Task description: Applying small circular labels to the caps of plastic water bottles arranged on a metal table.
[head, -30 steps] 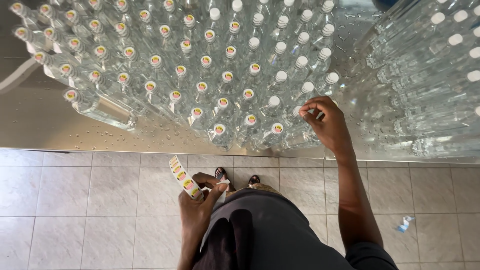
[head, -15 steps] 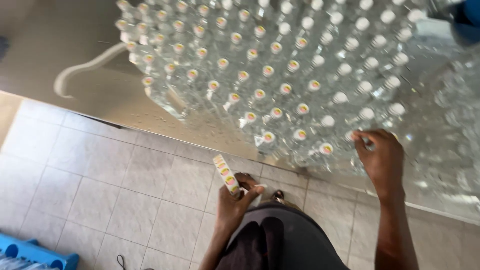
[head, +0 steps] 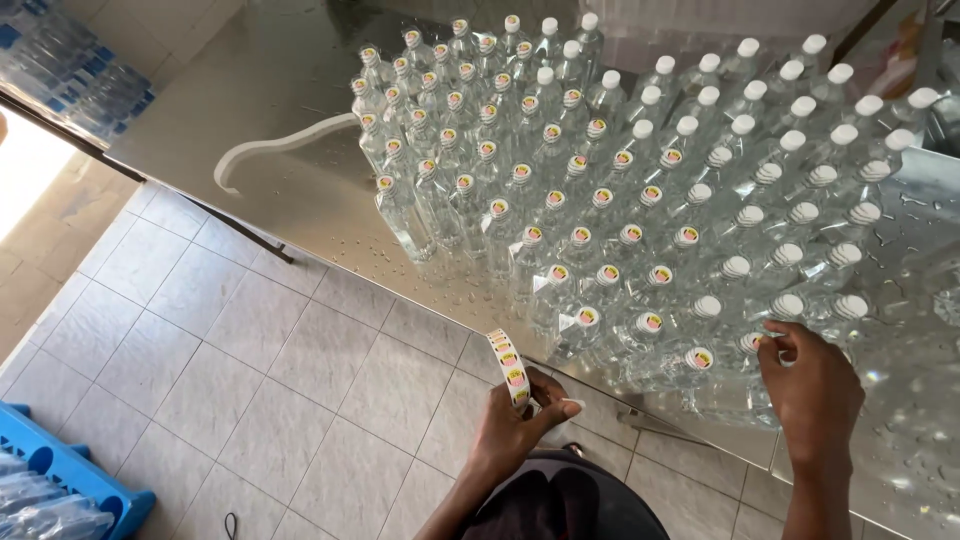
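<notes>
Right hand [head: 812,385] at the near edge of the steel worktop [head: 290,190], fingertips pinched on the cap of a clear bottle [head: 752,345] in the front row; whether a sticker sits under the fingers, cannot tell. Left hand [head: 515,425] off the worktop, over the tiled floor [head: 250,360], closed around a sticker strip [head: 508,365] of round yellow-red labels, thumb across it; strip stands up from the fist, long axis tilted toward the worktop edge.

Bottle block [head: 620,190] stands upright, packed cap to cap, running from the near edge to the far side. Caps toward the left end of the worktop and middle of the block carry round stickers; plain white caps [head: 800,215] lie toward the right end and far corner. Nearest stickered cap [head: 699,357] sits just beside the right hand, on its left.

Key relation: the plain caps lie beyond and right of the right hand, which is clearly nearer; the strip lies left and below it, well apart from the bottles, across the worktop's near edge.

Blue crate [head: 60,475] on the floor at lower left; wrapped bottle packs [head: 75,70] at upper left; water drops on the steel
</notes>
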